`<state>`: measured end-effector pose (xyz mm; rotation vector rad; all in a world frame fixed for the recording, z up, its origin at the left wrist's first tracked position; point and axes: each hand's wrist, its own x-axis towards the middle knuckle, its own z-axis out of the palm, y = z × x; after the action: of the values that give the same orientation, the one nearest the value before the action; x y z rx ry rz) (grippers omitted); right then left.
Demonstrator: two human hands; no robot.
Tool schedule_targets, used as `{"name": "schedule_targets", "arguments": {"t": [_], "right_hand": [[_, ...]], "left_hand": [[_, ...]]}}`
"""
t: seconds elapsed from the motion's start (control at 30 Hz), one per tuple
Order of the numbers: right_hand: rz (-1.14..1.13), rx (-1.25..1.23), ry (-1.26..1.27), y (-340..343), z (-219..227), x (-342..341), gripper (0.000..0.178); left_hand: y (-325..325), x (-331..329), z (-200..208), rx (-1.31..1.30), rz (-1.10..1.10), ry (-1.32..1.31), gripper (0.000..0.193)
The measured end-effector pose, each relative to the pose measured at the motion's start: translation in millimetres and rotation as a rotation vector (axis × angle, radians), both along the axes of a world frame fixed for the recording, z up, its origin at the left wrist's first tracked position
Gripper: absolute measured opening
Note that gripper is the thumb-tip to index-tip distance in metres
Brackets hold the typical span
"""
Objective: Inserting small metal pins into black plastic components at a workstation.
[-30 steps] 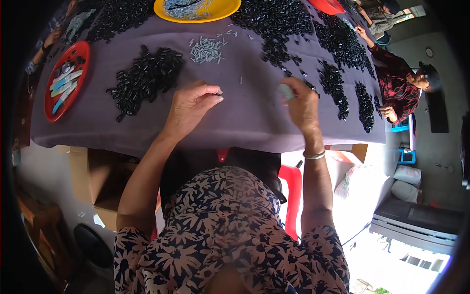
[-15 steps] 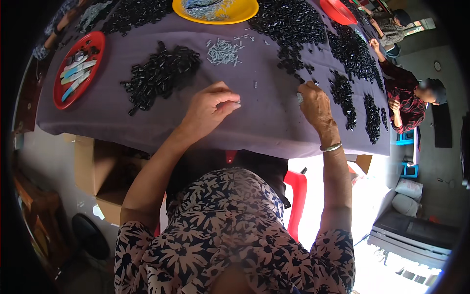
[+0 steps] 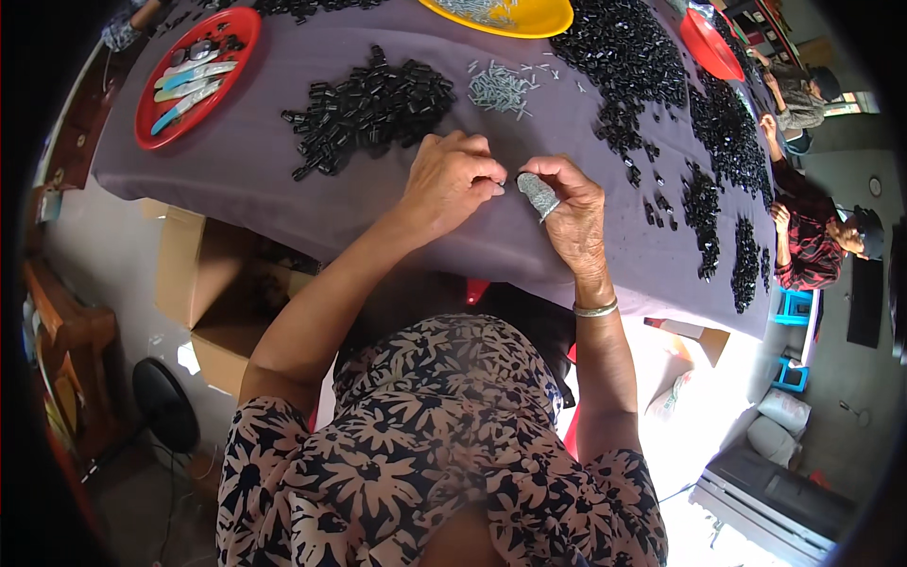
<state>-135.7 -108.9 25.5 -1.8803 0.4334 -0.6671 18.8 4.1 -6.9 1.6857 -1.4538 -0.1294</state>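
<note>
My left hand (image 3: pixel 455 184) is pinched at the fingertips around a small grey piece, mostly covered by the fingers. Close by on its right, my right hand (image 3: pixel 574 213) has thumb and forefinger pressed together; whatever is between them is too small to make out. A grey textured wrap (image 3: pixel 539 196) covers one finger of that hand. The two sets of fingertips nearly meet over the purple cloth. Just beyond lies a heap of short grey pins (image 3: pixel 501 87). To its left is a pile of small black tubular pieces (image 3: pixel 373 109).
A red tray (image 3: pixel 248 57) with blue and white-handled tools lies at the left. Beyond the pins stands a yellow basin (image 3: pixel 510 30), and a red basin (image 3: pixel 709 47) is farther right. More black pieces (image 3: pixel 619 71) spread along the right side. Other people (image 3: pixel 812 236) sit at the right.
My right hand has come left from beside the black pieces to my left hand, and its wrapped finger now shows. The view has shifted, so the table's things appear farther right.
</note>
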Motion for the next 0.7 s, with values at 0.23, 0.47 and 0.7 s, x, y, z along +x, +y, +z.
{"name": "schedule_targets", "arguments": {"t": [0.23,0.47,0.7], "right_hand": [[0.041,-0.117,0.005,1.1,2.6,9.7,0.014],[0.058,-0.274,0.059,-0.5,4.3,14.5,0.015],[0.023,-0.43,0.095,0.7,7.7,9.8,0.018]], "left_hand": [[-1.8,-1.6,-2.0,-0.032,-0.013,-0.021,0.012],[-8.3,3.3,-0.8,-0.08,-0.011,-0.044,0.012],[-13.3,-0.8,-4.6,-0.179,-0.024,-0.067,0.012]]}}
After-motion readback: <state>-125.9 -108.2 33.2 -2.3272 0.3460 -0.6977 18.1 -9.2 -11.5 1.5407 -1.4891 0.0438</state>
